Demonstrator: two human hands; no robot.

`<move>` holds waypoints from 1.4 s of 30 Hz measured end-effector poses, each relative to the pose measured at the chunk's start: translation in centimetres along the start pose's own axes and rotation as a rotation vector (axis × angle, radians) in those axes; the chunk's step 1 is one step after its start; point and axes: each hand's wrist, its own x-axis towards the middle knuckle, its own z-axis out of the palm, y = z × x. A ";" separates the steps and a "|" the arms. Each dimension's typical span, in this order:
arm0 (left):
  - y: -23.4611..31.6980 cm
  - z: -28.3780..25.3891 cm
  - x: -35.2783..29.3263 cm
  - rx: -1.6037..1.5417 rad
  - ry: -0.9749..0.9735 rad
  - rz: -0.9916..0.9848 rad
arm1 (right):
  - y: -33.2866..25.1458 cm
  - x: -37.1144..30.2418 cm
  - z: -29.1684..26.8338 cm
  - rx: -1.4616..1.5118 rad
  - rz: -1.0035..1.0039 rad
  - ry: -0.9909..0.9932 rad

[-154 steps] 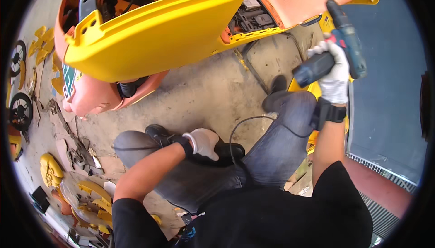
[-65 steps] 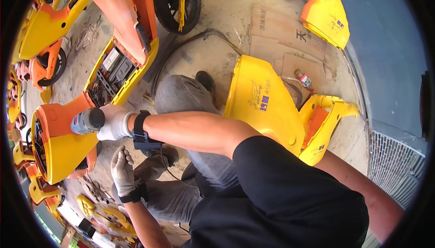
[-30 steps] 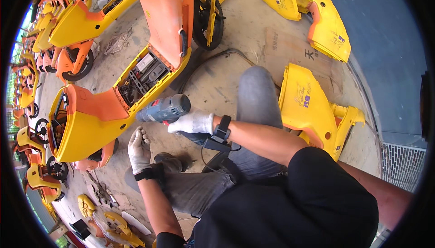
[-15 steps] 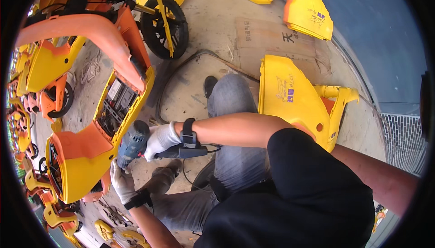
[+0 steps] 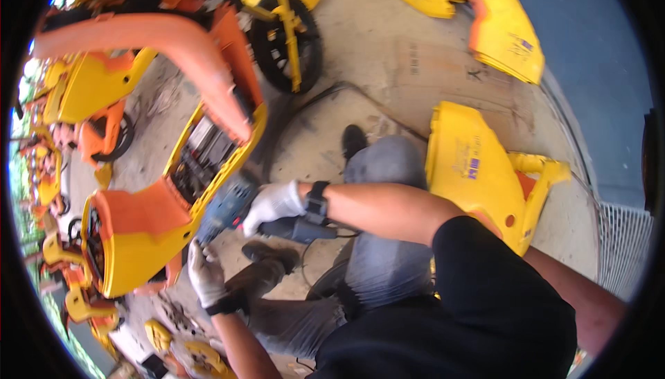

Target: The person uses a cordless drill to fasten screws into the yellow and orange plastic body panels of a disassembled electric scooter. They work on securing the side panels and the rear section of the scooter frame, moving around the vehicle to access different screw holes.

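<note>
My right hand, in a white glove, grips the handle of a blue-grey cordless drill. The drill's nose points down and left toward the yellow side panel of a partly stripped orange-and-yellow scooter. Close to that nose, my gloved left hand has its fingers drawn together at the panel's lower edge. What they pinch, if anything, is too small and blurred to see. Above, the scooter's open compartment shows dark parts and wiring.
Removed yellow body panels lie to my right, and another panel farther off. A flat cardboard sheet and a dark hose are on the floor. More scooters crowd the left. Another bare arm shows behind my right sleeve.
The whole view has shifted, so the scene sits farther right and slightly lower. The drill stays in my right hand beside the yellow panel; my left hand remains near its nose.
</note>
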 end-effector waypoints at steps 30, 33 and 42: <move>-0.1 8.1 4.4 0.105 -0.244 -0.116 | 5.4 -3.5 -3.8 -0.343 -0.382 0.422; -0.2 8.2 4.5 0.169 -0.242 -0.144 | 4.5 -4.3 -4.0 -0.356 -0.422 0.436; -1.1 8.3 4.2 0.050 -0.286 -0.169 | 4.1 -5.6 -4.0 0.064 -0.354 0.280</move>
